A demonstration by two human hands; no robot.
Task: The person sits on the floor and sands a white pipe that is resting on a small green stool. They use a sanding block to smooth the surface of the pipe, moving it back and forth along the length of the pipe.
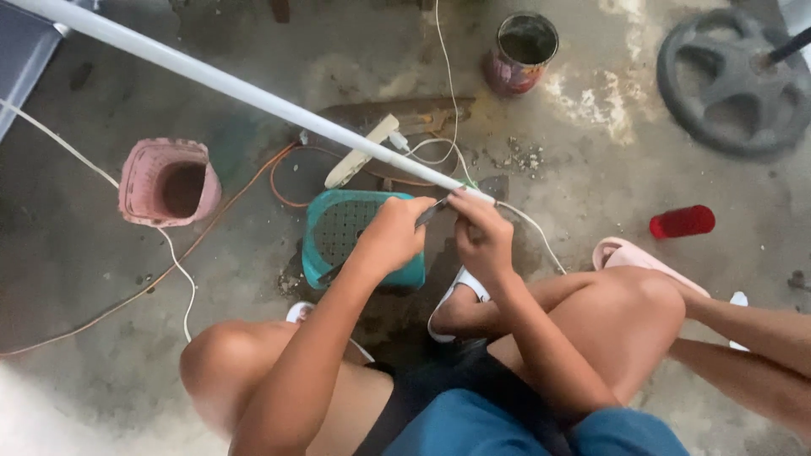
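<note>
Holding the near end of a long white tube [245, 91], the right hand [481, 236] is closed around it with the fingers. This tube runs in a slant line from the hands up to the far left corner, its long axis pointing away and left. The left hand [395, 232] is closed on a small dark tool [431, 213], whose tip touches the tube end. Below the hands stands a green basket [325, 245], beside it a pink basket [139, 181] on the concrete floor [591, 152]
</note>
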